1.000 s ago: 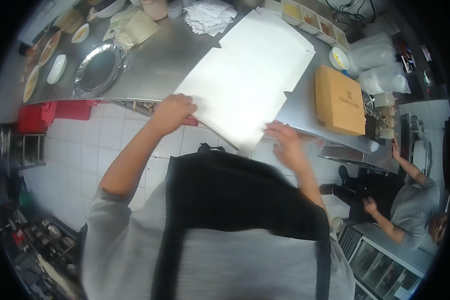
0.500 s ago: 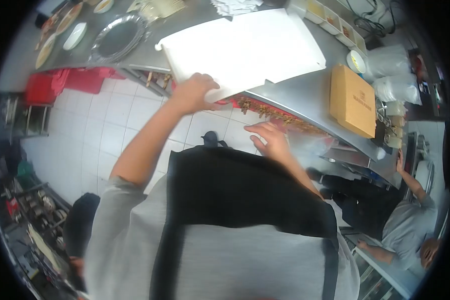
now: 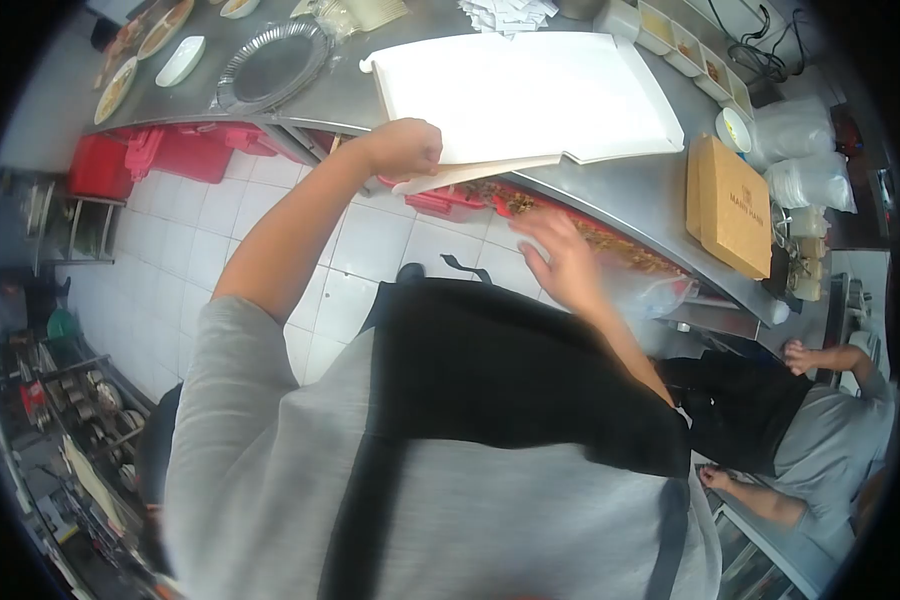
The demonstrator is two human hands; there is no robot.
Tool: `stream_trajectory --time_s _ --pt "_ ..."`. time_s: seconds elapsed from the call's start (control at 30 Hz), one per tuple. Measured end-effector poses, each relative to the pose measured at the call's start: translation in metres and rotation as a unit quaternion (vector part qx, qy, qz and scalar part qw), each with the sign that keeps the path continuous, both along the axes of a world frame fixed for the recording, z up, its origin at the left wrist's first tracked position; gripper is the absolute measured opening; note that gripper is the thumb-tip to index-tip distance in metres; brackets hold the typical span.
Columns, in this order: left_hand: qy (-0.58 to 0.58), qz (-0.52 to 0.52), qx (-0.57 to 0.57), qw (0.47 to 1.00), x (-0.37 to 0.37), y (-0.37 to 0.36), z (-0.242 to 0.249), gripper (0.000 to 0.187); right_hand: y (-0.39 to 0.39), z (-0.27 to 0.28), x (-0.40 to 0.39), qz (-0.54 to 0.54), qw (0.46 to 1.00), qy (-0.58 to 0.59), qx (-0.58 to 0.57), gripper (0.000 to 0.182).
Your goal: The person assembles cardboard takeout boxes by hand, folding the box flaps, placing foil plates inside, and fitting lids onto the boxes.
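A large flat white cardboard box blank [image 3: 530,95] lies on the steel counter [image 3: 630,195], its near edge hanging over the counter's front. My left hand [image 3: 402,150] grips that near edge at its left corner. My right hand [image 3: 560,258] hovers below the counter edge with fingers spread, holding nothing, apart from the blank.
A closed brown box [image 3: 728,205] sits on the counter to the right. A foil tray [image 3: 270,65], plates [image 3: 180,60] and sauce containers [image 3: 685,45] stand farther back. Red crates [image 3: 185,150] sit under the counter. Another person [image 3: 820,440] crouches at the lower right.
The white blank was pushed farther back onto the counter. My right hand let go of its edge and dropped below the counter; my left hand kept its grip.
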State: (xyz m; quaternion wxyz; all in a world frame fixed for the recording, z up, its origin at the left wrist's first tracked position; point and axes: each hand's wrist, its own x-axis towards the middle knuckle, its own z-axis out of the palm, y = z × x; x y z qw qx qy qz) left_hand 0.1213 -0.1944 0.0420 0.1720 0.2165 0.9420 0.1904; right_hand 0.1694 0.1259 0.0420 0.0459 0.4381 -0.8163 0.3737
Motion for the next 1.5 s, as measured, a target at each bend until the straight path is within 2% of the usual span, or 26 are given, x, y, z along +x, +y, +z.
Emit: stream_trajectory --time_s 0.1,0.2,0.3,0.37,0.4,0.5,0.63,0.7,0.73,0.87,1.03,1.17,1.27,1.37,1.47,1.5 --pt "0.13 -0.013 0.04 0.991 0.008 0.008 -0.003 0.019 -0.071 0.009 -0.023 -0.041 0.996 0.053 -0.061 0.022" --pt "0.121 -0.004 0.1 0.988 0.011 0.006 0.017 0.022 -0.11 0.0 -0.039 -0.074 0.995 -0.014 0.066 0.014" --pt "0.071 -0.047 0.142 0.986 -0.003 -0.029 0.034 0.026 -0.113 -0.007 -0.048 -0.025 0.977 -0.04 0.209 0.008" --pt "0.045 -0.079 0.201 0.975 -0.009 -0.053 0.04 0.029 -0.107 -0.002 -0.047 -0.031 0.988 -0.071 0.131 0.007" --pt "0.027 -0.075 0.196 0.977 -0.009 -0.06 0.049 0.031 -0.103 0.006 -0.046 -0.035 0.992 -0.083 0.093 0.006" --pt "0.099 -0.149 0.207 0.962 -0.026 -0.06 0.062 0.025 -0.094 0.043 -0.043 -0.102 0.994 -0.048 0.003 0.008" --pt "0.067 -0.164 0.233 0.956 -0.06 -0.023 0.078 0.017 -0.084 0.072 -0.033 -0.188 0.982 0.014 0.002 0.016" --pt "0.023 -0.131 0.22 0.966 -0.06 -0.008 0.089 0.014 -0.086 0.065 -0.023 -0.238 0.97 0.036 -0.024 0.02" --pt "0.014 -0.149 0.238 0.96 -0.063 -0.004 0.091 0.012 -0.089 0.059 -0.017 -0.265 0.963 0.044 -0.037 0.021" --pt "0.061 -0.197 0.188 0.96 -0.06 0.007 0.098 0.009 -0.105 0.055 0.004 -0.331 0.939 0.063 -0.061 0.023" --pt "0.059 -0.215 0.14 0.965 -0.053 0.011 0.092 0.009 -0.111 0.038 0.015 -0.358 0.925 -0.022 -0.124 0.021" --pt "-0.014 -0.215 0.167 0.962 -0.048 0.007 0.075 0.01 -0.108 0.011 0.015 -0.392 0.895 -0.126 -0.169 0.018" --pt "-0.032 -0.21 0.155 0.965 -0.046 0.006 0.069 0.009 -0.112 -0.003 0.013 -0.367 0.856 -0.219 -0.29 0.017" --pt "-0.047 -0.202 0.131 0.97 -0.041 0.007 0.069 0.007 -0.122 0.003 0.012 -0.367 0.891 -0.143 -0.224 0.015" --pt "-0.065 -0.195 0.129 0.97 -0.041 0.005 0.069 0.007 -0.122 0.004 0.012 -0.38 0.844 -0.245 -0.29 0.015" --pt "-0.059 -0.192 0.123 0.972 -0.039 0.002 0.067 0.008 -0.121 0.002 0.012 -0.373 0.844 -0.243 -0.3 0.015"
